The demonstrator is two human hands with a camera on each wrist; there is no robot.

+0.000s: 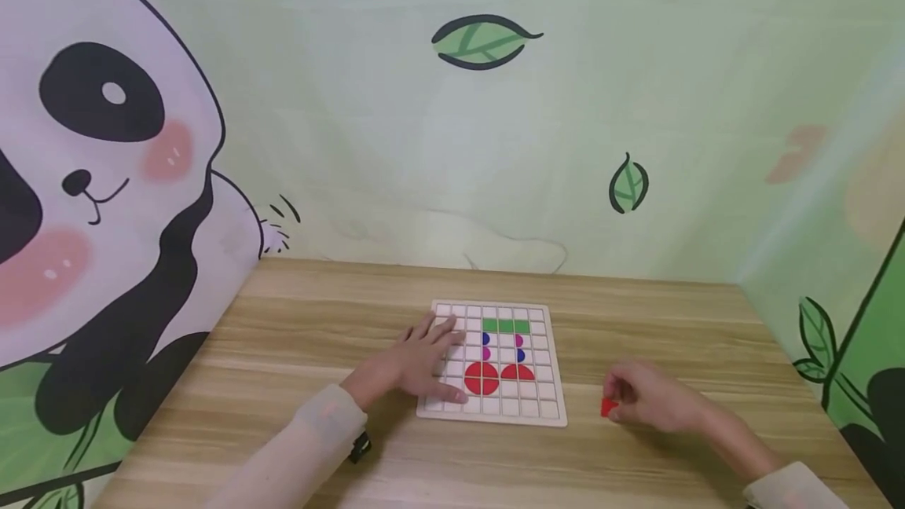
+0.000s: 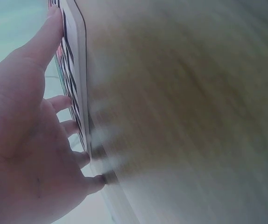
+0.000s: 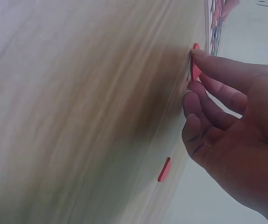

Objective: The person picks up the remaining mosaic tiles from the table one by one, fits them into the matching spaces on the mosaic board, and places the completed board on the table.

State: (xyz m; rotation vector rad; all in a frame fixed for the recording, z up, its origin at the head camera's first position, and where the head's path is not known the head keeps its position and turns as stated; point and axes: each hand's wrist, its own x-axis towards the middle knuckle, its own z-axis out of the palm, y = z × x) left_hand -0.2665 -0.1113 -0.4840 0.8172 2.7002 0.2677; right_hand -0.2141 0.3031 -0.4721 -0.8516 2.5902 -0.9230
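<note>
A white grid board (image 1: 544, 403) lies flat on the table. Green squares (image 1: 505, 326) form a row near its top, with small blue and pink half-round pieces beneath. Lower down, red quarter-round pieces make a full circle (image 1: 482, 379) and a half circle (image 1: 518, 372). My left hand (image 1: 424, 360), fingers spread, rests on the board's left side; its thumb (image 2: 45, 39) lies over the edge. To the right of the board, my right hand (image 1: 654, 397) pinches a small red piece (image 3: 195, 70) between thumb and fingers, just above the tabletop. Its full outline is partly covered by the fingers.
Another red piece (image 3: 165, 169) lies on the wooden table (image 1: 318, 297), beyond the right hand's curled fingers in the right wrist view. A backdrop printed with a panda (image 1: 106, 179) and leaves stands behind and beside the table. Something small and black (image 1: 360, 447) shows under the left wrist.
</note>
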